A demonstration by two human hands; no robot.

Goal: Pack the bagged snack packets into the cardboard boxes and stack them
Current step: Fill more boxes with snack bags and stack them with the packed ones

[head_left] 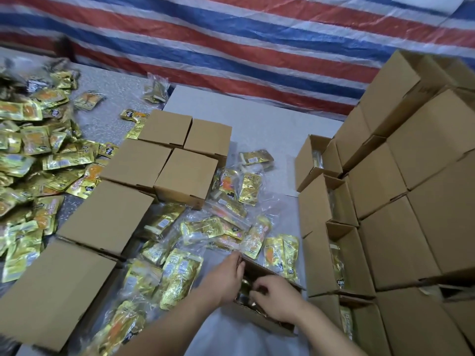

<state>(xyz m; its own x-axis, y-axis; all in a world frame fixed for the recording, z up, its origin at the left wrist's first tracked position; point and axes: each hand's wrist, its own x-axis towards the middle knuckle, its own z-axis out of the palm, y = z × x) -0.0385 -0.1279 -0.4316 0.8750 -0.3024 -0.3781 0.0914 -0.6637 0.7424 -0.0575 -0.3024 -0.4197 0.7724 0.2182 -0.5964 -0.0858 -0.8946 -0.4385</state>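
Cardboard box (267, 299) at the surface's near edge: left hand (223, 281) grips its rim, right hand (275, 296) pinches a bagged packet inside; light, slippery, best held by edges.

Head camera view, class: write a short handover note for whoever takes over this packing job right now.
Left hand: fingers curled over the far rim of the open cardboard box in front.
Right hand: fingers curled inside that box, apparently tucking in a gold packet; grip unclear.
Done: filled open boxes stand on the right beside the stacked closed boxes; more closed boxes sit to the left.
Left: bagged snack packets and the loose pile of packets need packing; then close and stack.
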